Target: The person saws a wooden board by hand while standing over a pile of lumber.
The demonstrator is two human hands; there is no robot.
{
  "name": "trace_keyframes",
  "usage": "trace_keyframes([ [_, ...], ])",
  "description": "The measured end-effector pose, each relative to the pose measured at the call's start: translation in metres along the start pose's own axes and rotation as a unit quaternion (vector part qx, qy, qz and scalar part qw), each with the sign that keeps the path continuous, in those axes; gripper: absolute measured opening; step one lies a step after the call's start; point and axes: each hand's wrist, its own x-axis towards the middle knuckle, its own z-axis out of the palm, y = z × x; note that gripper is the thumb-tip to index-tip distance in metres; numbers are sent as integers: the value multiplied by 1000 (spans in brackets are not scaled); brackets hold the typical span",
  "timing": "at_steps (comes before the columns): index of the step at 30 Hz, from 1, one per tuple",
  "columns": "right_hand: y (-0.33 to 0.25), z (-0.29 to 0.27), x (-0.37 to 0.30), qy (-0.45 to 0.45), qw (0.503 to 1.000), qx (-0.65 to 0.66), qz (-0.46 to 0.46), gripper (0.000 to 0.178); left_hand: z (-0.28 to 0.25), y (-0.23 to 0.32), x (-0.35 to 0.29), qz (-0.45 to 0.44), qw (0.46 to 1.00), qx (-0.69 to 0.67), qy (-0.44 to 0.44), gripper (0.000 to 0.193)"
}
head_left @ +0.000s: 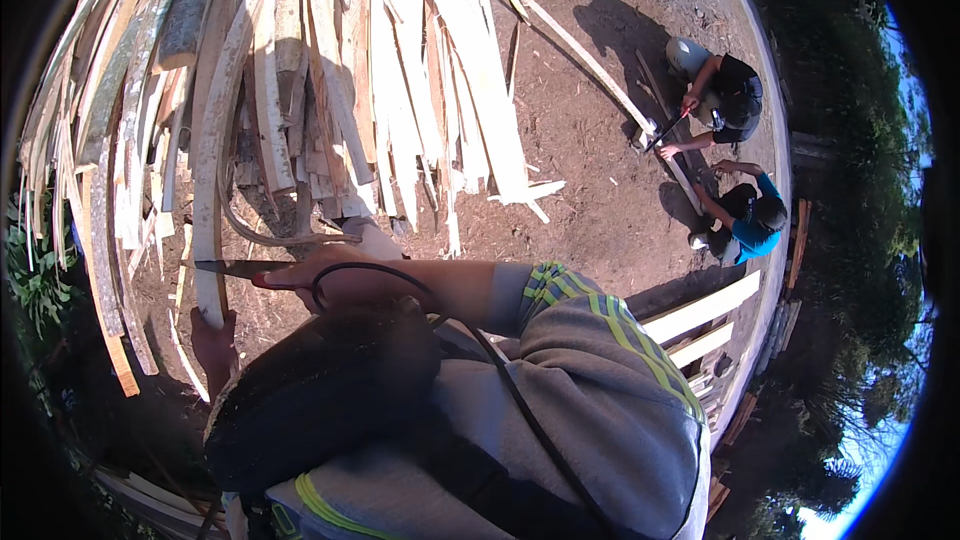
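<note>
My left hand (214,336) grips the lower end of a long pale wooden slat (207,210), which runs up onto the pile. My right hand (325,275) is closed around the grip of a hand tool with a dark, tapered blade (238,267). That blade lies across the slat, a little above my left hand. Whether it is a saw or a large knife I cannot make out; part of its handle is hidden in my fingers. A dark cable (375,267) loops over my right forearm.
A large heap of slats and bark-edged boards (400,70) spreads ahead. To the right a crouching person in black (738,100) and a person in blue (760,225) handle a long wooden strip (683,185). Pale boards (705,310) lie nearer on the right.
</note>
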Motion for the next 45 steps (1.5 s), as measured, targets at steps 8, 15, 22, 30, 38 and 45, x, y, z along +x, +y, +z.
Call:
trace_keyframes([
  [8,-18,-5,1,81,981,-155,-81,63,12,2,-1,12,998,60,8,62],
  [15,-24,-5,-20,33,992,-120,-24,67,0,-5,9,10,998,62,-4,64],
  [22,-20,-19,-33,84,983,-149,-72,57,7,10,-9,-2,999,37,12,61],
  [30,-14,26,85,20,988,-150,-21,58,-5,44,-23,-31,998,46,-14,69],
  [38,-35,-23,-8,36,995,-91,-35,61,-11,27,-18,-69,996,51,-37,75],
  [45,-31,-32,9,44,997,-44,-39,47,-19,21,0,-45,996,54,-56,74],
])
